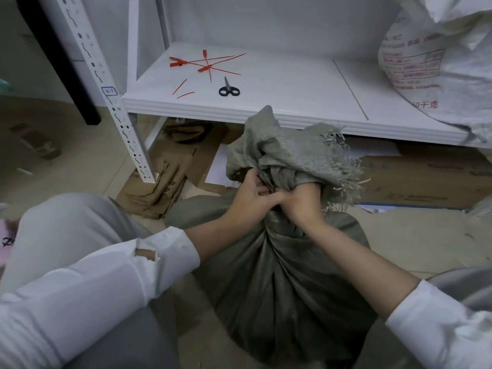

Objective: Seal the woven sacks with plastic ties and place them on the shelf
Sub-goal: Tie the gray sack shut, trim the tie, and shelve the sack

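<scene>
- Gripping the sack (279, 275) at its bunched neck, my left hand (250, 193) and right hand (303, 201) curl round it.
- Ties (205, 63) lie beyond my fingers, on the shelf (292, 86).
- Freeing a hand to reach one could let the neck spring open.

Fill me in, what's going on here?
A person's left hand and right hand both grip the gathered neck of a grey woven sack standing on the floor. No tie is visible on it. Red plastic ties and black-handled scissors lie on the white shelf, with a white printed sack at its right end.
</scene>
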`<state>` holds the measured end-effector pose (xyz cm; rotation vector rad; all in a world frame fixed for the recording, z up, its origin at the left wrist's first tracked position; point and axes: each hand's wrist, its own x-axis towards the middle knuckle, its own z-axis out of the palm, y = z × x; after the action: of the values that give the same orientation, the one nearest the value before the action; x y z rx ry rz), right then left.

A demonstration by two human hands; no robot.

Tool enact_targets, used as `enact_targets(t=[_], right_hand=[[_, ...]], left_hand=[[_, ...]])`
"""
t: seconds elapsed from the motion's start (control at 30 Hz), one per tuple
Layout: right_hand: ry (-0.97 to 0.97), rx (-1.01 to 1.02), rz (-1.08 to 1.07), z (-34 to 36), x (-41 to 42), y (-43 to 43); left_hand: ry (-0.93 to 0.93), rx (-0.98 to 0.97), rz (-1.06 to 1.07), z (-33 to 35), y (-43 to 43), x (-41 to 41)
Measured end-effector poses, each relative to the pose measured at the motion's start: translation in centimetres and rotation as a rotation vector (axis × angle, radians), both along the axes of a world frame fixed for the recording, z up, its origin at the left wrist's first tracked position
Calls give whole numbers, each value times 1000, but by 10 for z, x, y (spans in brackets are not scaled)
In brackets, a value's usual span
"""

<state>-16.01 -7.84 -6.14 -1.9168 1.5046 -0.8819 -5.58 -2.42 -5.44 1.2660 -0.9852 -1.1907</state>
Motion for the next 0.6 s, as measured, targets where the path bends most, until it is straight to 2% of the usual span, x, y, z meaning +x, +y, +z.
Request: enact_targets(t=[0.1, 0.2, 0.27, 0.33, 0.4, 0.43, 0.53, 0.6], right_hand=[[157, 108, 162, -2, 4, 18], [153, 209, 321, -16, 12, 37], [235, 258, 346, -25, 11, 43], [418, 251, 390, -27, 4, 45], [538, 160, 433, -22, -1, 46], [548, 119, 457, -21, -3, 45], [519, 171, 530, -21, -1, 44], [436, 209, 512, -23, 2, 42]], left_hand=[[-74, 13, -37, -4, -7, 11], [-187, 42, -46, -12, -9, 17], [-195, 52, -39, -23, -9, 19], [-213, 44, -2, -30, -8, 21], [-273, 44, 62, -33, -8, 22], [-292, 33, 100, -34, -9, 23], [-308, 1, 261, -23, -8, 22], [-124, 67, 340, -17, -10, 20]])
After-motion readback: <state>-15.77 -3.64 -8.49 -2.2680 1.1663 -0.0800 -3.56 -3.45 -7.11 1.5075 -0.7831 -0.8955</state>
